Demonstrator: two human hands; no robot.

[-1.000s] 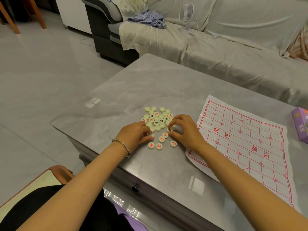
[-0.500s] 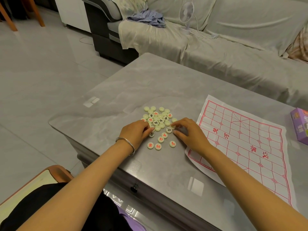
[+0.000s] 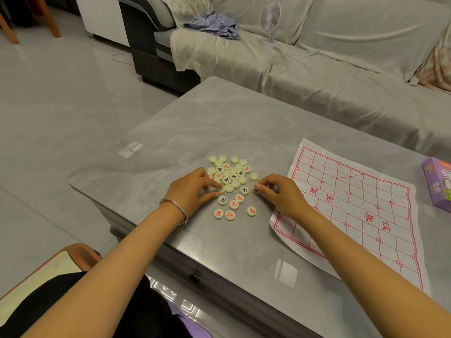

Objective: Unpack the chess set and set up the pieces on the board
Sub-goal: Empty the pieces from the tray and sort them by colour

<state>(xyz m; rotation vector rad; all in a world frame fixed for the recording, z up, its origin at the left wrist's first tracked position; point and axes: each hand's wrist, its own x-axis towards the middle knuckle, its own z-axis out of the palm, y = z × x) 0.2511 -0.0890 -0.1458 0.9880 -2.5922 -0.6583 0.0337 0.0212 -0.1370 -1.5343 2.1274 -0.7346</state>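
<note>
Sorting pieces (image 3: 230, 175) on the table (image 3: 219, 113): small, light, hard discs, probably slippery. My left hand (image 3: 192, 189) and right hand (image 3: 280, 193) each pinch one by the rim, which looks safest.

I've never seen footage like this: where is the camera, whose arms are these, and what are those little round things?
No machine: a person wears one camera on the head, looking down at bare hands. On the grey stone-look table lies a heap of cream round chess discs, some showing red or black characters, others blank. Right of it lies a white board sheet with a red grid, bare of discs, then a purple box. The right hand pinches one black-marked disc in its fingers; the left hand, wearing a silver bangle, touches the heap's near edge.
</note>
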